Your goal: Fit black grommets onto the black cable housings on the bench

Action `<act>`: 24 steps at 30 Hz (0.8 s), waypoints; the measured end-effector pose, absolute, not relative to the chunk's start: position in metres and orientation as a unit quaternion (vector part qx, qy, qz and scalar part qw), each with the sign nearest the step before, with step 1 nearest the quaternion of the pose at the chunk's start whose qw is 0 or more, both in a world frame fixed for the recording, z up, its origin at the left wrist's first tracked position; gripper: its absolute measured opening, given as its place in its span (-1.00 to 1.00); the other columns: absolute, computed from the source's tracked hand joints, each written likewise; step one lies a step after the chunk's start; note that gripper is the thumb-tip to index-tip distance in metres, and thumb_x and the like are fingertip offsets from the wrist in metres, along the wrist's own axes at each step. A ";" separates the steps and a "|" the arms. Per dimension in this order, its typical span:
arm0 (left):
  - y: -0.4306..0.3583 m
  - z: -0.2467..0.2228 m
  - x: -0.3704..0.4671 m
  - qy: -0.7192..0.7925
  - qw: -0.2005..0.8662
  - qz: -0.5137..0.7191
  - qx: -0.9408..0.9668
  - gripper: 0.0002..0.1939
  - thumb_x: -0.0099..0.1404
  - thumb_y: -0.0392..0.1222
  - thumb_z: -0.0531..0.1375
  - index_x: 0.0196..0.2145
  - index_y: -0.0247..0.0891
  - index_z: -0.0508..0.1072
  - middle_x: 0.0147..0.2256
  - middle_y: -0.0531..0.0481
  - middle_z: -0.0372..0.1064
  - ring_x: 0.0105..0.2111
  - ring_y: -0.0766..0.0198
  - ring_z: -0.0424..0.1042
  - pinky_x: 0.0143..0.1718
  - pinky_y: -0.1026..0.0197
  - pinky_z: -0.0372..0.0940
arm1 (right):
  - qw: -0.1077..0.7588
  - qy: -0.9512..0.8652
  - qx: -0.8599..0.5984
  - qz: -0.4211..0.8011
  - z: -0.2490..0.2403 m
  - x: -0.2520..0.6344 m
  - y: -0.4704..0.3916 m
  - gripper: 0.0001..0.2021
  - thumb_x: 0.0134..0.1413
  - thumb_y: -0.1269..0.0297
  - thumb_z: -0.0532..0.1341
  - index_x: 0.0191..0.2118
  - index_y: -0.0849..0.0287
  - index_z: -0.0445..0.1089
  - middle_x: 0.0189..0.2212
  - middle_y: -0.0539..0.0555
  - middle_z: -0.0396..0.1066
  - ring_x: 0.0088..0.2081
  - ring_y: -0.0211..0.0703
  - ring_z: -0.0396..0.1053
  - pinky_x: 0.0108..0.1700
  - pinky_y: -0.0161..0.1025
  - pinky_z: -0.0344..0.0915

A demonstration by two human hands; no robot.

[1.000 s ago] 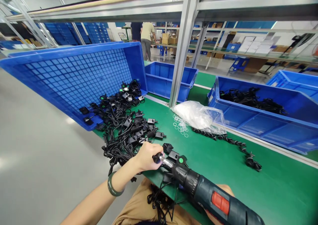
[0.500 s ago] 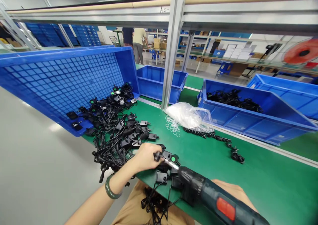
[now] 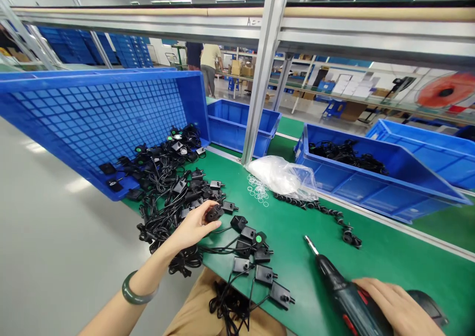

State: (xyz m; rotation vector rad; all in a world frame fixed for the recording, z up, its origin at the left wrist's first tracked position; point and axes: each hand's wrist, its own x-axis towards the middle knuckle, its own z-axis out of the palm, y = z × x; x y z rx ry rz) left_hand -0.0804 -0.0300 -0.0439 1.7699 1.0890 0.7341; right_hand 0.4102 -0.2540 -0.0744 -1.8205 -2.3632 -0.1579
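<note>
My left hand (image 3: 198, 224), with a green bangle on its wrist, grips a small black pump (image 3: 214, 212) between thumb and fingers at the right side of a heap of black cabled units (image 3: 163, 192). Over the dark electric screwdriver (image 3: 345, 296) lies my right hand (image 3: 397, 301), its fingers on the tool's body near the red parts. The tool's silver tip (image 3: 310, 244) points away over the green table. Between the hands, several black pumps (image 3: 265, 274) with cables sit at the table's near edge.
A tilted blue crate (image 3: 100, 113) stands at left. Behind the metal post (image 3: 260, 78) is a blue bin (image 3: 230, 128); another bin (image 3: 363, 182) at right holds black parts. A plastic bag (image 3: 278, 175), white rings (image 3: 258, 190) and a row of black parts (image 3: 319, 206) lie mid-table.
My left hand has moved left and up from the tool's tip to a pump by the heap. The screwdriver and my right hand have shifted right, away from the pumps.
</note>
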 end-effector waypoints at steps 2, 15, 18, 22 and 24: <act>-0.033 -0.046 -0.084 0.430 0.504 0.316 0.679 -0.54 0.26 -0.06 0.26 0.06 -0.21 0.28 -0.23 0.01 0.35 -0.39 0.31 0.30 -0.43 0.30 0.24 | 0.050 -0.831 -0.554 -0.024 -0.077 0.424 -0.248 -0.60 0.15 0.33 0.14 0.09 -0.05 0.47 0.01 0.10 0.52 -0.05 0.04 0.53 -0.10 -0.14 0.52; -0.040 -0.058 -0.085 0.477 0.340 0.305 0.751 -0.69 0.24 -0.14 0.23 -0.08 -0.17 0.27 -0.32 0.06 0.41 -0.32 0.17 0.43 -0.24 0.16 0.30 | 0.068 -0.899 -0.359 -0.242 -0.087 0.163 -0.212 -0.21 -0.04 0.61 -0.01 0.36 0.07 0.15 0.33 -0.01 0.21 0.30 -0.01 0.14 0.04 0.06 0.37; -0.039 -0.057 -0.085 0.462 0.325 0.270 0.780 -0.72 0.27 -0.19 0.19 -0.07 -0.17 0.28 -0.31 0.02 0.48 -0.32 0.13 0.49 -0.27 0.16 0.32 | 0.087 -0.891 -0.386 -0.222 -0.111 0.131 -0.191 -0.23 0.05 0.60 -0.03 0.42 0.19 -0.02 0.42 0.03 -0.01 0.41 -0.04 -0.12 0.18 0.05 0.26; -0.044 -0.054 -0.082 0.415 0.344 0.245 0.806 -0.71 0.26 -0.33 0.14 -0.05 -0.16 0.32 -0.24 -0.01 0.55 -0.26 0.18 0.55 -0.18 0.19 0.37 | 0.089 -0.887 -0.420 -0.172 -0.095 0.107 -0.161 -0.17 0.03 0.50 0.12 0.43 0.49 -0.16 0.44 0.35 -0.21 0.45 0.25 -0.34 0.32 0.27 0.00; -0.046 -0.054 -0.082 0.401 0.338 0.237 0.818 -0.68 0.24 -0.40 0.11 -0.05 -0.17 0.30 -0.26 0.00 0.57 -0.26 0.19 0.57 -0.18 0.21 0.37 | 0.077 -0.886 -0.441 -0.118 -0.082 0.097 -0.147 -0.01 -0.10 0.44 0.23 0.42 0.59 -0.26 0.44 0.47 -0.34 0.44 0.38 -0.45 0.35 0.37 -0.16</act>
